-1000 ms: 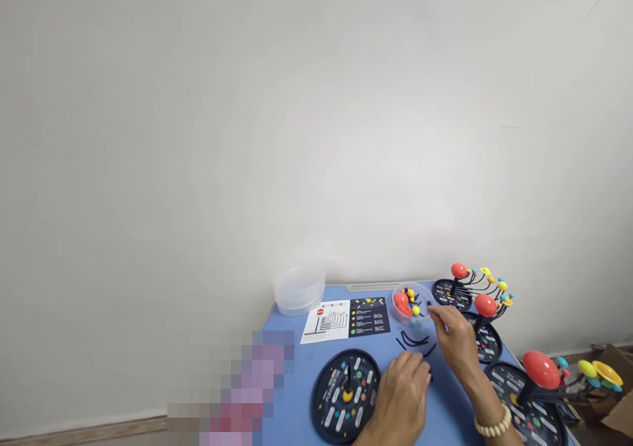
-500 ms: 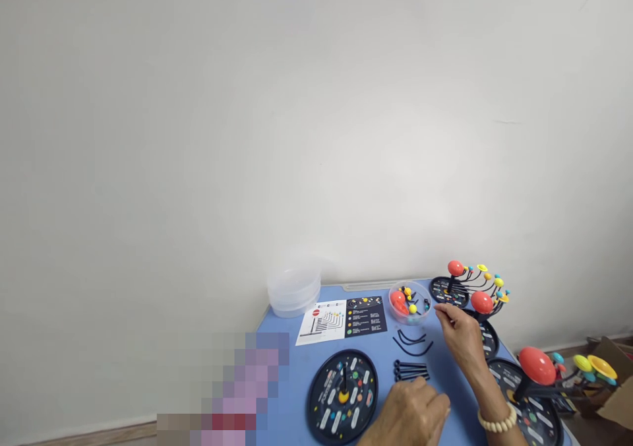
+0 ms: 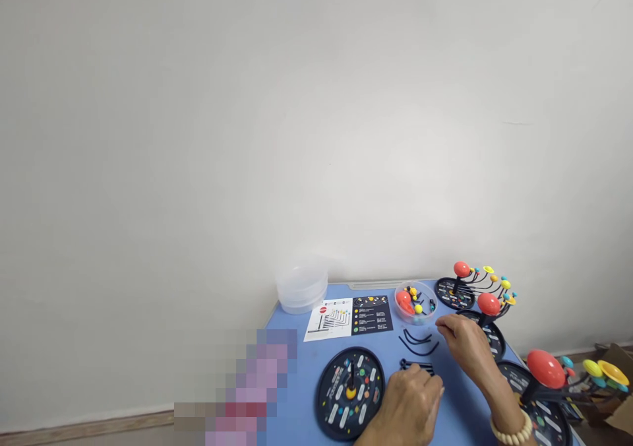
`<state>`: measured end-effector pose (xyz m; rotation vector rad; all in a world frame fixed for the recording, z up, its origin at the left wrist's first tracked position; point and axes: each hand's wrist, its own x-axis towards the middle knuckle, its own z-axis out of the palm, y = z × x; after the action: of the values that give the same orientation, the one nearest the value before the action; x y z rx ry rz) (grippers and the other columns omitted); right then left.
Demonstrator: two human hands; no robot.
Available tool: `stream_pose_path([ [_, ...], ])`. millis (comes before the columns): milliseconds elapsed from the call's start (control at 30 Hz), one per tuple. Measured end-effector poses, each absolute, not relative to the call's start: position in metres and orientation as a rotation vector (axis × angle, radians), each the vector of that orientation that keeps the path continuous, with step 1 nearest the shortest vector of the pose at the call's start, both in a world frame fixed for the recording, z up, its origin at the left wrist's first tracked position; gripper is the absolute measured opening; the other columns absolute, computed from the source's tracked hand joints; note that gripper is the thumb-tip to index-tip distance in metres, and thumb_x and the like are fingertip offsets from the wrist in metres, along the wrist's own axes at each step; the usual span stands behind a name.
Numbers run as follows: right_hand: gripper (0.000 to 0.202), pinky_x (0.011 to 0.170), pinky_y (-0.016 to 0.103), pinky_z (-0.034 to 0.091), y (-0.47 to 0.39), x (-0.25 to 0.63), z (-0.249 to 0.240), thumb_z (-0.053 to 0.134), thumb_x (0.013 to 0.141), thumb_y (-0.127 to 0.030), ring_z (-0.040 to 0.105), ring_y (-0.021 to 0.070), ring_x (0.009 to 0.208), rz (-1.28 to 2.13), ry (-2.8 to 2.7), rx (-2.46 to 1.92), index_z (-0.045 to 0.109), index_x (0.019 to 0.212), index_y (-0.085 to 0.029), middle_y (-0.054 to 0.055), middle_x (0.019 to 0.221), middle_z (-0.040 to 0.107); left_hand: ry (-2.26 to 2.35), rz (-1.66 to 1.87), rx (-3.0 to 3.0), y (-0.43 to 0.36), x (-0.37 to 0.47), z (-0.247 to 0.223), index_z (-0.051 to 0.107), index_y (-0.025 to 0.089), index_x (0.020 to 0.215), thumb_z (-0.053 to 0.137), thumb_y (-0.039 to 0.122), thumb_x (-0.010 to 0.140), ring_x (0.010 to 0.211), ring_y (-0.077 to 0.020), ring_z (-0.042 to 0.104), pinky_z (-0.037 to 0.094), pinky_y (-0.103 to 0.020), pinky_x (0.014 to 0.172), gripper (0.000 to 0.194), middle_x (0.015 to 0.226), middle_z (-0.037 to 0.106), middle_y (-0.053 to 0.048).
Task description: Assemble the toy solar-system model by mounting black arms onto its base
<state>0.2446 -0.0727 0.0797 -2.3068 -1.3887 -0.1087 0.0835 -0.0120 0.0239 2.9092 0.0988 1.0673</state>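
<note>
Black rods [image 3: 418,365] lie bunched, likely for reach; whether my left hand [image 3: 412,398] or right hand [image 3: 467,342] grips, I can't tell.

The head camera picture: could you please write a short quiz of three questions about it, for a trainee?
1. How many models with a red ball on top stand on the table?
2. True or false: the paper lies left of the bowl with loose parts, as pictured.
3. Which of these is nearest the left hand: A stacked bowls, B straight black rods, C bracelet?
Key: 1. three; 2. true; 3. B.
</note>
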Motion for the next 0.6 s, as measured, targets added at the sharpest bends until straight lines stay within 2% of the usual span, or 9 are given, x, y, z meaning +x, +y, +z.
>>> stream_pose_path([
  [300,0.031,0.069,0.025,0.045,-0.097,0.226,0.082,0.043,0.093,-0.024,0.07,0.0202,0.089,-0.267,-1.321,-2.337,0.073,0.097,-0.025,0.004,0.101,0.075,0.131,1.099,2.905,-0.016,0.082,0.025,0.054,0.02,0.07,0.062,0.015,0.079,0.059,-0.0174,0.06,0.031,-0.028,0.047,0.012,0.064,0.065,0.001],
  [600,0.033,0.068,0.024,0.042,-0.103,0.211,0.06,0.042,0.095,-0.015,0.069,0.0198,0.092,-0.029,-1.418,-2.6,0.073,0.09,-0.023,0.004,0.094,0.074,-0.048,1.227,2.902,-0.017,0.089,0.013,0.052,0.02,0.067,0.071,0.02,0.075,0.054,-0.0148,0.057,0.029,-0.028,0.047,0.02,0.06,0.064,0.003],
])
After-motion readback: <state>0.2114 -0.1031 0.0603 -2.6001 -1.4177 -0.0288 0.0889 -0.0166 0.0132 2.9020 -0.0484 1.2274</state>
